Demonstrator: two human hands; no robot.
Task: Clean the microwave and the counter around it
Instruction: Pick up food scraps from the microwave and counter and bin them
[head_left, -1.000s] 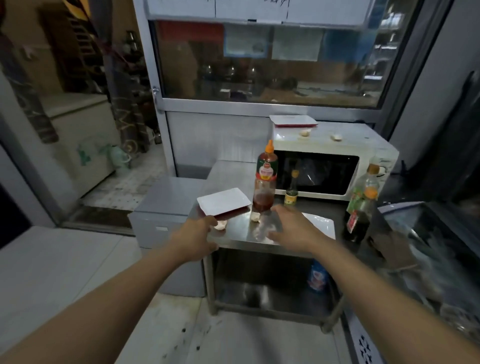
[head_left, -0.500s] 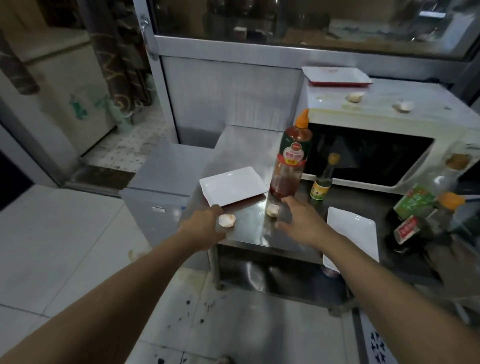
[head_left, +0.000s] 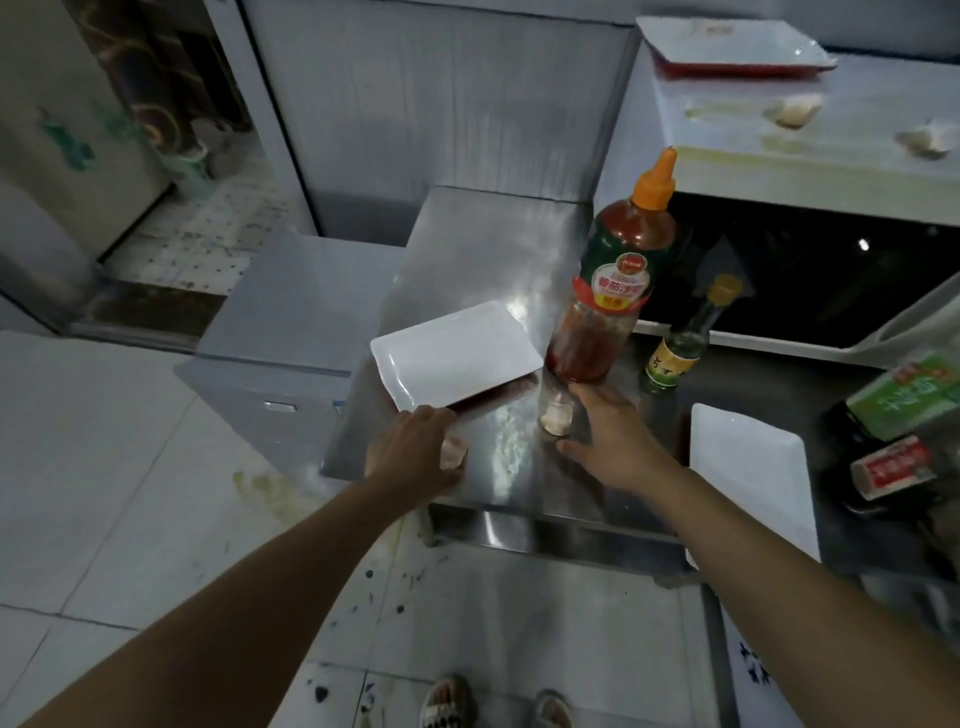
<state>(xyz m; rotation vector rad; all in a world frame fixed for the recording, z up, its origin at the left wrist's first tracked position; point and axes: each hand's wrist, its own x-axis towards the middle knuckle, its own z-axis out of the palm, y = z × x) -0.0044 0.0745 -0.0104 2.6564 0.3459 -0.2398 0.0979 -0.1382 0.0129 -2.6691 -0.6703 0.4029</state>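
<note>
A white microwave (head_left: 810, 171) with a dark door stands at the back right of the steel counter (head_left: 483, 244). Two eggshell pieces (head_left: 792, 114) and yellowish smears lie on its top. My left hand (head_left: 410, 454) is at the counter's front left edge, fingers curled round an eggshell piece (head_left: 454, 448). My right hand (head_left: 610, 439) is spread on the counter, thumb and fingers either side of another eggshell piece (head_left: 557, 415), just in front of a tall ketchup bottle (head_left: 613, 291).
A white rectangular plate (head_left: 457, 358) lies left of the ketchup bottle, another white plate (head_left: 748, 467) to my right. A small green-labelled bottle (head_left: 678, 353) stands by the microwave door. More bottles (head_left: 904, 395) crowd the right edge. A red-rimmed tray (head_left: 727, 47) sits on the microwave. A low steel cabinet (head_left: 301, 301) adjoins the counter.
My view has come closer and tipped down. My left hand has closed over the shell at the counter's edge. My right hand has reached round the shell by the ketchup bottle.
</note>
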